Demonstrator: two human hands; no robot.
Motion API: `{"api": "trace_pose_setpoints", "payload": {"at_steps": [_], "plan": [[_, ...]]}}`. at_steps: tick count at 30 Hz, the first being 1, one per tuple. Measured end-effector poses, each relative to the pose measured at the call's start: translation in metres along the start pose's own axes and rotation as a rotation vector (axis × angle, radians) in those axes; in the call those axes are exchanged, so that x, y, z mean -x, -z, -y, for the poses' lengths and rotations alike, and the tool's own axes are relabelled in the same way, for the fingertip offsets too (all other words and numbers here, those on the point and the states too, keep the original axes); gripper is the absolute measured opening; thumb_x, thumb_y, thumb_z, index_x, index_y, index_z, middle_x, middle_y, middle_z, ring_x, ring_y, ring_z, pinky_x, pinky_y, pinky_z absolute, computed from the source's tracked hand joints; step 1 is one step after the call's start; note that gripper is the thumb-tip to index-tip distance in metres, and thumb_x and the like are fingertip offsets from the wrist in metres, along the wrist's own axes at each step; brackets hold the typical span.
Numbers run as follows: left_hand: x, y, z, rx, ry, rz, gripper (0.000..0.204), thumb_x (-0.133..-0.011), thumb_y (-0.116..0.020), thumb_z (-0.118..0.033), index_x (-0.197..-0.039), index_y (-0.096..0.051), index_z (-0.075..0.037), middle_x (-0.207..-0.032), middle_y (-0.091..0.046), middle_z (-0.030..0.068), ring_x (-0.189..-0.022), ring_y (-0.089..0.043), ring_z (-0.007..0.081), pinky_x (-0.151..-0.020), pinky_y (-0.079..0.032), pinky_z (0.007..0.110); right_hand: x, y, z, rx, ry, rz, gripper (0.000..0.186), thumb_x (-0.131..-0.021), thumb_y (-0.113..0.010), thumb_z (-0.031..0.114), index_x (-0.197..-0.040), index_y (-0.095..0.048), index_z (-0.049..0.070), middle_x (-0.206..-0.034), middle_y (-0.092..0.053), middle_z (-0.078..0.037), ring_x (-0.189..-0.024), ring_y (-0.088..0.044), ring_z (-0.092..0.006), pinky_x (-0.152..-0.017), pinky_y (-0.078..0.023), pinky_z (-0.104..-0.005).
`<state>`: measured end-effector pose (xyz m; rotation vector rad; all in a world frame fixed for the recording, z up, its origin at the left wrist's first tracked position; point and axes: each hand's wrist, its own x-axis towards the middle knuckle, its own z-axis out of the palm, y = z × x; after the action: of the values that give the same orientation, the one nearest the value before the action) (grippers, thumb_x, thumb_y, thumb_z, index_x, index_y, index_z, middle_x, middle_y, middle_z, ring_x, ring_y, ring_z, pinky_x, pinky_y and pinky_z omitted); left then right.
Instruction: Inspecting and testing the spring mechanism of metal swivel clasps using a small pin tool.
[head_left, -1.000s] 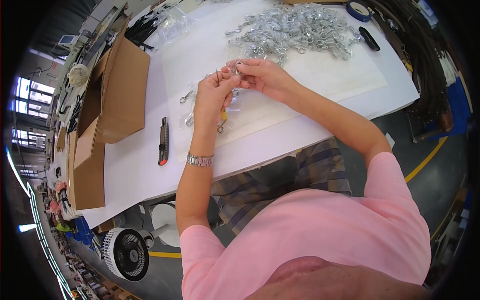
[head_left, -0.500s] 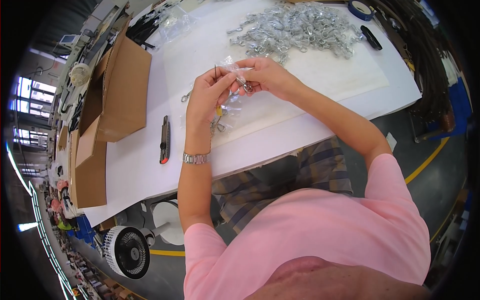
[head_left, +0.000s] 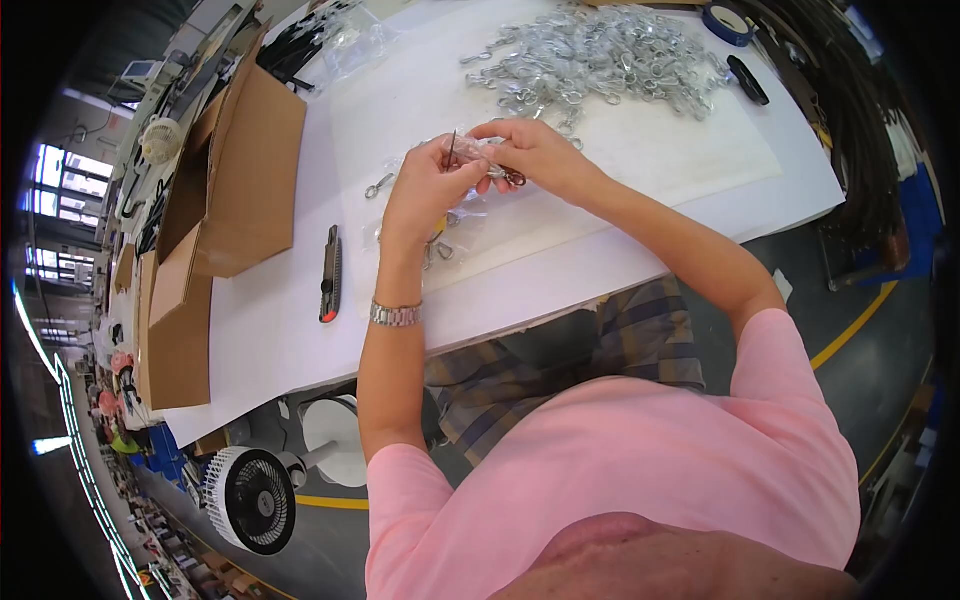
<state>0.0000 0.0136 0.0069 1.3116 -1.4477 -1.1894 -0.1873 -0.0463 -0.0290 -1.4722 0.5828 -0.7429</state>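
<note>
My left hand [head_left: 428, 188] is closed on a thin pointed metal tool [head_left: 453, 142], with a yellow part showing below the hand, and pinches a small clear bag [head_left: 470, 148] beside my right hand [head_left: 541, 160]. My right hand has its fingers bent around the same bag and a metal piece [head_left: 515, 178] poking out under them. Under and around my left hand lie a few bagged metal eye pieces [head_left: 380, 185]. A box cutter with a red end [head_left: 330, 272] lies left of my forearm.
Beyond my hands a large heap of bagged metal hardware [head_left: 600, 62] covers the back of the white table [head_left: 270, 350]. Cardboard boxes [head_left: 245, 185] stand at the left. Blue tape [head_left: 727, 22], a black object [head_left: 747, 80] and clear bags [head_left: 355, 40] lie farther back. A fan [head_left: 250, 500] stands below the table's left corner.
The bagged metal piece has turned in my fingers, its ring now lower and to the right. Both hands have shifted slightly and stay together.
</note>
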Motion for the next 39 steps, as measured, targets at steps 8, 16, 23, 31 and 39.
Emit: {"api": "trace_pose_setpoints", "payload": {"at_steps": [8,16,23,31,39], "plan": [[0.001,0.001,-0.004,-0.088,0.007,-0.158,0.015,-0.089,-0.070,-0.014,-0.092,-0.070,0.001,-0.076,-0.069,0.0017,-0.063,-0.055,0.0037,-0.055,-0.039,0.021,0.001,0.002,0.011,-0.149,-0.087,0.072,0.041,-0.102,-0.062,0.018,-0.133,-0.057,-0.008,-0.091,-0.074,-0.011,-0.072,-0.067,-0.0129,-0.069,-0.057,-0.0269],[0.005,-0.001,-0.008,-0.092,-0.162,-0.170,0.013,-0.092,-0.071,-0.011,-0.096,-0.071,0.001,-0.078,-0.069,0.0005,-0.069,-0.059,0.0032,-0.061,-0.044,0.019,0.004,0.004,0.026,0.002,0.017,0.019,0.040,-0.102,-0.064,0.018,-0.132,-0.057,-0.008,-0.093,-0.075,-0.012,-0.076,-0.071,-0.0144,-0.073,-0.060,-0.0290],[0.005,0.000,-0.010,-0.058,-0.215,-0.160,0.014,-0.091,-0.075,-0.011,-0.096,-0.071,0.001,-0.079,-0.068,-0.0010,-0.071,-0.058,0.0018,-0.061,-0.043,0.019,-0.007,0.037,0.019,-0.436,-0.347,0.280,0.027,-0.100,-0.068,0.021,-0.112,-0.068,-0.004,-0.100,-0.074,-0.010,-0.080,-0.070,-0.0122,-0.076,-0.062,-0.0292],[0.002,0.012,-0.002,-0.217,0.026,-0.200,0.025,-0.101,-0.060,-0.019,-0.108,-0.070,0.003,-0.082,-0.067,0.0017,-0.062,-0.044,0.0034,-0.056,-0.035,0.019,-0.006,0.024,0.011,-0.355,-0.243,0.046,0.024,-0.100,-0.069,0.017,-0.112,-0.070,-0.003,-0.096,-0.072,-0.005,-0.077,-0.067,-0.0085,-0.070,-0.059,-0.0250],[0.003,0.001,-0.010,0.070,-0.074,0.050,0.040,-0.103,-0.050,-0.012,-0.139,-0.059,0.003,-0.080,-0.066,0.0039,-0.063,-0.044,0.0032,-0.056,-0.033,0.019,-0.003,0.010,0.003,-0.023,0.051,-0.097,0.022,-0.101,-0.063,0.015,-0.110,-0.071,-0.003,-0.082,-0.067,-0.003,-0.065,-0.060,-0.0078,-0.060,-0.052,-0.0240]]}}
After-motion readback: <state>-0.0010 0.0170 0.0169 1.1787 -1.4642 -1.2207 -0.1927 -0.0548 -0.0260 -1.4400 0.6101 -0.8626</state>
